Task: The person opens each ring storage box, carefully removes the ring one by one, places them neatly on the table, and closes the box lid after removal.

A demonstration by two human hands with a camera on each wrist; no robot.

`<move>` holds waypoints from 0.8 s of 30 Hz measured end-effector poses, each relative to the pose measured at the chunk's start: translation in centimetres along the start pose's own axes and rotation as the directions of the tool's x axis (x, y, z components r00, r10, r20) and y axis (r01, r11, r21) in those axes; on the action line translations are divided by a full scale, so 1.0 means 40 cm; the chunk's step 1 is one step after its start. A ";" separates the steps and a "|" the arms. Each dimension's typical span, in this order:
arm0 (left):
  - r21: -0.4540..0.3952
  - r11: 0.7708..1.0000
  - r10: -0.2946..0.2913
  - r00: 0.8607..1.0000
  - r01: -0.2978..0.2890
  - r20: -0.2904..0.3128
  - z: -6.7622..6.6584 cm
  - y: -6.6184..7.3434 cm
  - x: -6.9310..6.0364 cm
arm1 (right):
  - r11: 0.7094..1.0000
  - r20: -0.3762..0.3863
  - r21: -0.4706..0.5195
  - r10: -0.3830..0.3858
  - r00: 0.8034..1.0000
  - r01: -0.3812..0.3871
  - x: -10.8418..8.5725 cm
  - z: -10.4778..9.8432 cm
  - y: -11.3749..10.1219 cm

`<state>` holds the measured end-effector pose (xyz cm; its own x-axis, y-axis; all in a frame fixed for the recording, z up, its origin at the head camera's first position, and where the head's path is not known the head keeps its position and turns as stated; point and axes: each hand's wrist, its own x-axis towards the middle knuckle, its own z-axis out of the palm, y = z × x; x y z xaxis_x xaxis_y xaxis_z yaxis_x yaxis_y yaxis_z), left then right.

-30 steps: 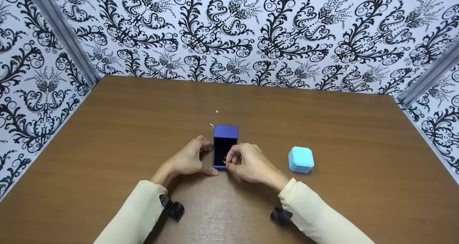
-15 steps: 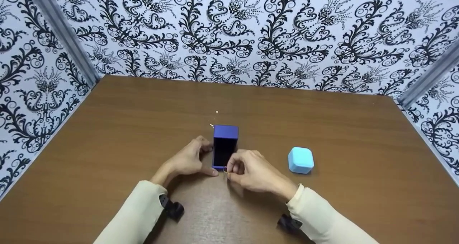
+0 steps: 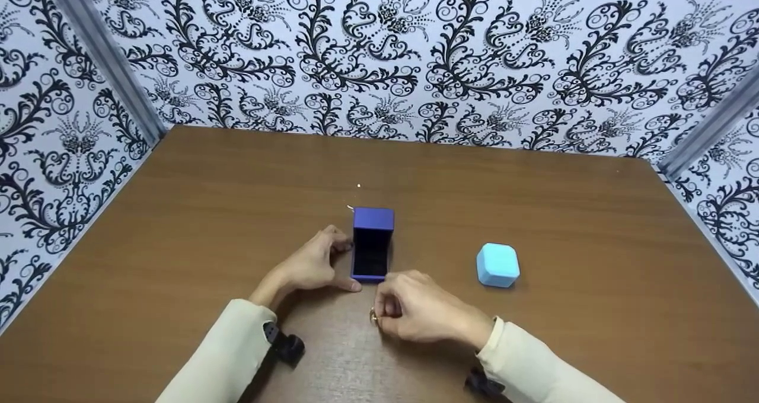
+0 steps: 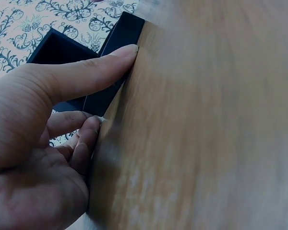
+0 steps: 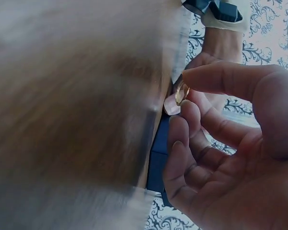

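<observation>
A blue ring box (image 3: 373,218) stands with its lid raised near the table's middle, its dark inside facing me. My left hand (image 3: 311,264) holds the box at its left side, thumb along the front and fingers farther back. In the left wrist view, that thumb (image 4: 93,76) lies across the box's dark base (image 4: 117,48). Between thumb and fingertips my right hand (image 3: 418,308) pinches a gold ring (image 3: 373,316), just in front of the box. The right wrist view shows the ring (image 5: 181,93) upright at the fingertips, with a bright shiny part.
To the right, a light-blue rounded cube-shaped box (image 3: 498,265) sits on the brown wooden table (image 3: 563,213). Behind the ring box lies a thin shiny bit (image 3: 350,207). Patterned walls (image 3: 379,53) border the table's back and sides.
My right hand has drawn back from the ring box's inside toward me, carrying the gold ring out. The left hand and the ring box have stayed in place.
</observation>
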<state>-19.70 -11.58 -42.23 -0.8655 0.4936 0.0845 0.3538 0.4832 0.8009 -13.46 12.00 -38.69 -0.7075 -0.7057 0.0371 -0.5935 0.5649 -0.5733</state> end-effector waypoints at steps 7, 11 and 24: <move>-0.010 1.000 -0.014 1.000 0.014 0.001 0.001 0.002 0.000 | 0.999 0.022 -0.049 -0.008 1.000 0.009 -0.001 0.011 0.003; -0.013 1.000 -0.020 1.000 0.021 0.002 0.001 0.003 0.001 | 0.999 0.025 -0.037 -0.020 0.999 0.021 0.001 0.013 0.004; -0.070 0.996 -0.063 0.998 0.063 -0.002 0.003 0.008 -0.001 | 0.999 0.042 -0.042 -0.030 0.999 0.032 0.003 0.015 0.002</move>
<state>-19.51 -11.35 -42.03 -0.8868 0.4609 0.0349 0.2729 0.4612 0.8443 -13.36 11.69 -39.21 -0.6726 -0.7398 0.0196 -0.6312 0.5596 -0.5371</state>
